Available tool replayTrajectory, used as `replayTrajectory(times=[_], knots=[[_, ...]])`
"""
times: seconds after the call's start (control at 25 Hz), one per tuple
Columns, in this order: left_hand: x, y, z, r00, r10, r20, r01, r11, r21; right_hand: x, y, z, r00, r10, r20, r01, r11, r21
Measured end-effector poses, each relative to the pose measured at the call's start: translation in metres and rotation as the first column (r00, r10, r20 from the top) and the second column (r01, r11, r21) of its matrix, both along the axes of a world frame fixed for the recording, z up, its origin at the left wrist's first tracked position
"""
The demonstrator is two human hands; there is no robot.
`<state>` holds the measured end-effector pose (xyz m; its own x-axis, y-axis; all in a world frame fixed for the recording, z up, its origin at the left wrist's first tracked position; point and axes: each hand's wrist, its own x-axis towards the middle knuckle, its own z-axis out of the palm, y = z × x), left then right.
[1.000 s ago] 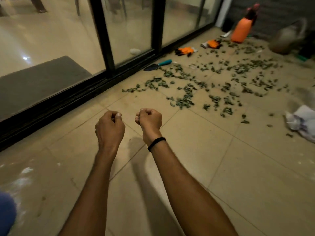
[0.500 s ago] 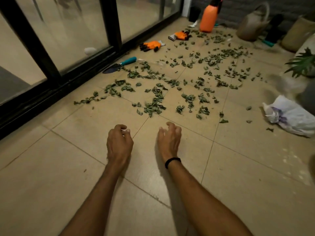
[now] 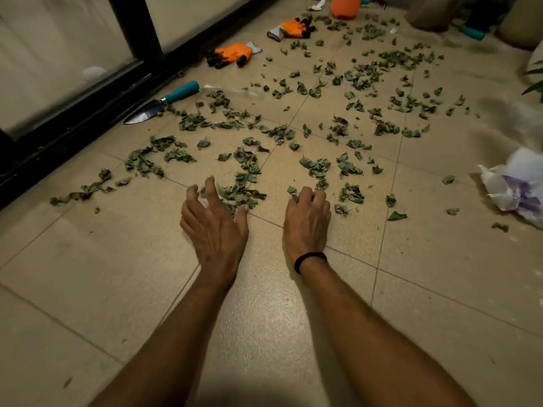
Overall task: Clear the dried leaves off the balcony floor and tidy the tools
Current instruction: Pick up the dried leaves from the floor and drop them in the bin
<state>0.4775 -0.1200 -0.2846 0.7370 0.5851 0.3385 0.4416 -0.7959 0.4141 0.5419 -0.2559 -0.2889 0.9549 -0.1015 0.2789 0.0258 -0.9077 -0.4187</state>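
Left grip (image 3: 214, 227): open, fingers spread at dried leaves (image 3: 241, 192).
Right grip (image 3: 307, 221): curled on dried leaves.
Trowel (image 3: 164, 102): 11 o'clock.

Curled, dried green leaves (image 3: 244, 189) lie scattered across the tiled floor (image 3: 264, 318). A teal-handled trowel (image 3: 164, 99) and orange gloves (image 3: 232, 54) lie along its door-side edge.

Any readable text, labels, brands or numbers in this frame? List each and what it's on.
No readable text anywhere in the head view.
White bag: purple print, too blurred to read.
Orange bottle: cut off by the top edge, no label showing.
Trowel, orange gloves: no markings visible.
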Motion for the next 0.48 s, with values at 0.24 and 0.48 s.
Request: replayTrajectory(times=[0.24, 0.48], knots=[[0.009, 0.000, -0.007, 1.000, 0.018, -0.026, -0.019, 0.999, -0.034, -0.017, 0.005, 0.001, 0.995, 0.077, 0.067, -0.085, 0.988, 0.130], [-0.001, -0.003, -0.007, 0.991, 0.002, 0.133, 0.020, 0.987, -0.156, 0.007, 0.010, 0.003, 0.996, 0.043, -0.072, -0.042, 0.999, 0.006]])
